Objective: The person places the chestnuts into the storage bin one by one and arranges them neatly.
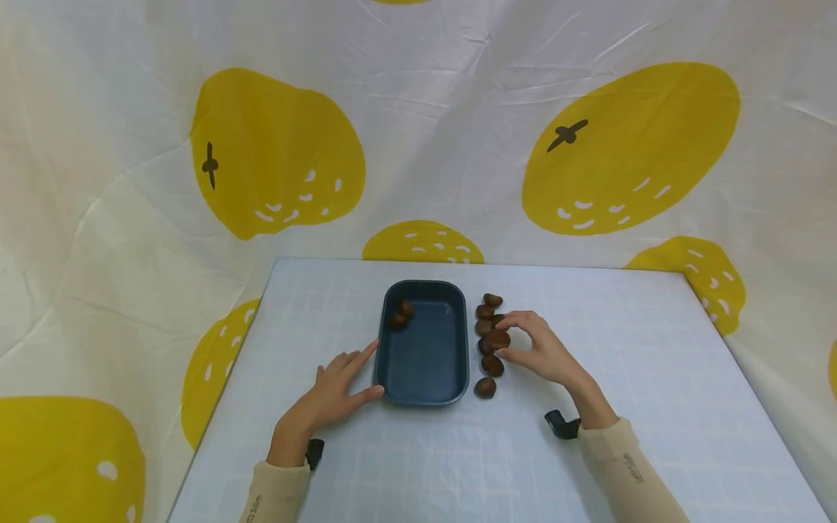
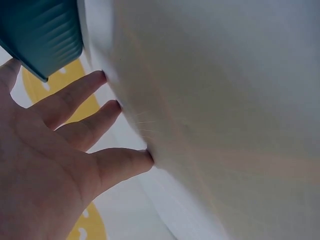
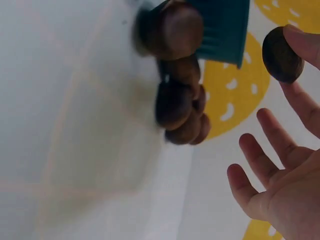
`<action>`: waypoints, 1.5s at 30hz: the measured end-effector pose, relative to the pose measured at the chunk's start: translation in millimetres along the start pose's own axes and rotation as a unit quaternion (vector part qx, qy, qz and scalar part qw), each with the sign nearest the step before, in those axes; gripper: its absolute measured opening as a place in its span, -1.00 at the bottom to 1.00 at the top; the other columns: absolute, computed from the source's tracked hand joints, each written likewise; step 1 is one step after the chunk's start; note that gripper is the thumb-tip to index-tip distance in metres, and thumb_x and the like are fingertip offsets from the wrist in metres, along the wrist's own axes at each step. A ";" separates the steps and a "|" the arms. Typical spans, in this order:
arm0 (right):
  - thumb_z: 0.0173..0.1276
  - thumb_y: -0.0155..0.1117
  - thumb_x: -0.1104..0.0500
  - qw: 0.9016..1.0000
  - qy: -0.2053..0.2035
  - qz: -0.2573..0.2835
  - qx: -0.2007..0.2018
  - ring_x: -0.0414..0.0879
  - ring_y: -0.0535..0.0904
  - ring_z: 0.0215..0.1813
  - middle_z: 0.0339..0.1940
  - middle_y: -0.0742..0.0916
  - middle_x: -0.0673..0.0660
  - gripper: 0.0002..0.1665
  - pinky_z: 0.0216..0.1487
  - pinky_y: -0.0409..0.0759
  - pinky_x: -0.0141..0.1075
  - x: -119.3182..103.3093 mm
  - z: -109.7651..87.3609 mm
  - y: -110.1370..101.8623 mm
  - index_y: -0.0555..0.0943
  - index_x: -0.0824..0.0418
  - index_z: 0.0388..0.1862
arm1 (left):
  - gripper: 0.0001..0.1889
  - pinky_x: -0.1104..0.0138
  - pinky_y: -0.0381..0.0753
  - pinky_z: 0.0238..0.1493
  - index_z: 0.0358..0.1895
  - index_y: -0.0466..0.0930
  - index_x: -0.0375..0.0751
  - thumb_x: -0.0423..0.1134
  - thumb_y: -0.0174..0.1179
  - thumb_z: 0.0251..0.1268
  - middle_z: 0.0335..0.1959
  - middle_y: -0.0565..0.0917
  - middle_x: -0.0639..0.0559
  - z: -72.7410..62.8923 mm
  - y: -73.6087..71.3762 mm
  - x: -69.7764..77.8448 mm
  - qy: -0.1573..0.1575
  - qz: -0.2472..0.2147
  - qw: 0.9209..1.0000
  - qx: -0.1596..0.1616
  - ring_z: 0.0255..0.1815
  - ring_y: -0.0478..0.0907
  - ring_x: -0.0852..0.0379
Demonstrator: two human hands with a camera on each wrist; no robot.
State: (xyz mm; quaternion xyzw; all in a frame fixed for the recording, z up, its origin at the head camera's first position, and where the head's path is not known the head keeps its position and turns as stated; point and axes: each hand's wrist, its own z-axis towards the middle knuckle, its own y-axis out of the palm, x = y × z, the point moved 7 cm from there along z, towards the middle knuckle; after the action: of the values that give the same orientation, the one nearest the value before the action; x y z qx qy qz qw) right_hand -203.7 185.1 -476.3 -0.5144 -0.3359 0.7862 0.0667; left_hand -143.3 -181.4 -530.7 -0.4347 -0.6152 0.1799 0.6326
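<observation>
A dark blue rectangular tray (image 1: 429, 363) lies on the table, with two brown chestnuts (image 1: 398, 322) inside near its upper left. My left hand (image 1: 331, 392) rests at the tray's left side, fingers spread, index fingertip and thumb at the rim. In the left wrist view its other fingertips touch the tabletop. Between thumb and index finger, my right hand (image 1: 546, 352) pinches a chestnut (image 3: 282, 56), held up off the table; its other fingers are spread. Several more chestnuts (image 1: 485, 388) lie in a rough column just right of the tray, partly hidden by the hand and held chestnut.
The table (image 1: 418, 465) has a pale cloth with a faint grid. Behind and beside it hangs a white sheet (image 1: 451, 145) with large yellow fruit prints. A black wrist strap piece (image 1: 562, 425) sticks out beside the right wrist.
</observation>
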 end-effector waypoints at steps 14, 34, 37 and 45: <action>0.22 0.51 0.34 1.000 -0.003 0.017 -0.015 0.20 0.38 0.22 0.17 0.56 0.26 -0.48 0.19 0.37 0.25 -33.1 32.6 15.0 0.58 0.34 0.15 | -0.10 -0.50 -0.23 0.28 0.60 -0.10 0.50 0.43 0.13 0.26 0.50 0.25 -0.18 0.5 -0.5 0.8 0.003 0.003 1.000 -0.002 0.53 0.05 -0.26; 0.26 0.52 0.14 0.998 -0.042 0.018 -0.048 0.06 0.38 0.27 0.21 0.54 0.16 -0.50 0.26 0.39 0.16 -83.2 94.7 45.3 0.60 0.19 0.15 | -0.09 -0.49 -0.25 0.29 0.59 -0.07 0.51 0.46 0.13 0.22 0.51 0.25 -0.16 -0.2 -2.8 2.7 -0.002 -0.010 1.000 -0.002 0.54 0.04 -0.25; 0.26 0.52 0.14 0.997 -0.052 0.009 -0.058 0.05 0.40 0.25 0.17 0.57 0.15 -0.52 0.28 0.40 0.07 -86.6 106.0 53.0 0.62 0.21 0.13 | -0.09 -0.49 -0.25 0.29 0.59 -0.07 0.51 0.46 0.13 0.22 0.51 0.26 -0.17 0.0 -2.4 2.6 -0.005 -0.009 1.000 -0.005 0.54 0.05 -0.25; 0.29 0.49 0.11 0.995 -0.042 -0.006 -0.090 0.02 0.43 0.25 0.15 0.62 0.12 -0.54 0.31 0.39 -0.05 -79.3 131.1 82.0 0.65 0.23 0.13 | -0.11 -0.50 -0.22 0.28 0.59 -0.09 0.50 0.44 0.13 0.25 0.51 0.25 -0.17 -0.1 -1.6 3.0 -0.001 -0.004 1.000 -0.008 0.53 0.05 -0.25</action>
State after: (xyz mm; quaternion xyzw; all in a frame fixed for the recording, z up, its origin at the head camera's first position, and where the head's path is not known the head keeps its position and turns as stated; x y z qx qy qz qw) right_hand -259.2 26.3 -432.5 -0.4827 -0.4115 0.7730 0.0108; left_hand -143.1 -180.0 -527.6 -0.4370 -0.6190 0.1727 0.6293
